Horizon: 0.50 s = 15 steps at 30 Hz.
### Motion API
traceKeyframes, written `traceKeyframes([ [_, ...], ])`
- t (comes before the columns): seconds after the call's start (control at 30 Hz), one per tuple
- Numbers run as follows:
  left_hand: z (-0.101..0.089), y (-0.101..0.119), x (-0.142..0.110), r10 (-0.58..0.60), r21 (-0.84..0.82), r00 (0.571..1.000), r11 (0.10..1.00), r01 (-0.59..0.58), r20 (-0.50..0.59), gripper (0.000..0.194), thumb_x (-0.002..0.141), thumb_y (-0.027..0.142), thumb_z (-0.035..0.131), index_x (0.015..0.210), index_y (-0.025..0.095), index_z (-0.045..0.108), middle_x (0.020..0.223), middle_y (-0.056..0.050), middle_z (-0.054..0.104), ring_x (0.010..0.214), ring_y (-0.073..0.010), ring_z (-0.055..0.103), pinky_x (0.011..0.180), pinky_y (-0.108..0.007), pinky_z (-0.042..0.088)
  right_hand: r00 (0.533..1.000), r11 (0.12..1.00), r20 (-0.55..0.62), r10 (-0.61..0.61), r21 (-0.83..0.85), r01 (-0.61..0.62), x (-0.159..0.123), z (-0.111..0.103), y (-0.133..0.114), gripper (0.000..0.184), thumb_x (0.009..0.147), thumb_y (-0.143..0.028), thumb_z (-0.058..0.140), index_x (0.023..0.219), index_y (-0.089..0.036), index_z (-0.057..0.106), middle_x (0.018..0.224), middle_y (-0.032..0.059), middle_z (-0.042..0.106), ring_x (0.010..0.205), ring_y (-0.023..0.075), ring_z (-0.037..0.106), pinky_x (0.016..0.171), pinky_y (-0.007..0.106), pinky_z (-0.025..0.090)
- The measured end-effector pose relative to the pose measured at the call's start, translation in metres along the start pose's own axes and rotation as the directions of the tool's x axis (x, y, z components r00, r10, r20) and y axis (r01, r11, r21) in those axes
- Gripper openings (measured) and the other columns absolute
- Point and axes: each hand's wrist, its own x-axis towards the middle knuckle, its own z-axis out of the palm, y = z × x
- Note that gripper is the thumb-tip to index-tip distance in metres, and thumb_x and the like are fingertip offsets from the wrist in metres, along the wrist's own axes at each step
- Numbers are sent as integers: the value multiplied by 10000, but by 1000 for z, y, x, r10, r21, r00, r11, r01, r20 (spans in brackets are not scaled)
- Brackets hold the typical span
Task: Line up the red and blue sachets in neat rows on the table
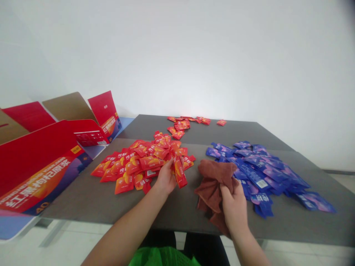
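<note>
My left hand (167,178) grips a red pouch (179,173), held tilted at the right side of a heap of red pouches (146,159) with orange pictures on them. In my right hand (234,201) is a bunched brown cloth (213,184), its loose folds hanging toward the table's front edge. The fingers of that hand close round the cloth, and part of them is hidden by it. Just to the right of the cloth lies a spread heap of blue pouches (257,170).
Several more red pouches (181,125) lie scattered toward the back of the grey table (183,212). At the left, large red cardboard boxes (50,162) with raised flaps stand on a blue surface (16,226). A white wall (199,62) rises behind the table.
</note>
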Motion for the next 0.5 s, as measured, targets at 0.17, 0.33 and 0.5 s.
traceKeyframes([
  [0.17, 3, -1, -13, -210, -52, 961, 974, 222, 180, 212, 944, 207, 479, 861, 144, 663, 727, -15, 631, 603, -71, 619, 594, -158, 540, 951, 969, 217, -218, -65, 237, -9, 10, -3, 253, 806, -212, 528, 1030, -200, 643, 1160, 106, 599, 1082, 268, 575, 970, 439, 444],
  [0.33, 0, -7, -9, -188, -34, 943, 978, 204, 275, 155, 916, 227, 520, 834, 152, 627, 719, 0, 580, 605, -71, 582, 613, -158, 533, 946, 945, 33, -324, -28, 325, -24, 13, -17, 228, 870, -222, 504, 1076, -218, 604, 1149, 102, 548, 1093, 260, 552, 939, 453, 458],
  [0.5, -5, -25, -7, -149, 195, 942, 977, 92, 301, 162, 850, 305, 599, 861, 149, 638, 792, -56, 629, 799, -200, 660, 777, -329, 569, 847, 845, 102, -522, -69, 530, -39, 23, -46, 465, 793, -135, 548, 1242, -253, 566, 1336, 120, 454, 1189, 297, 491, 931, 463, 443],
])
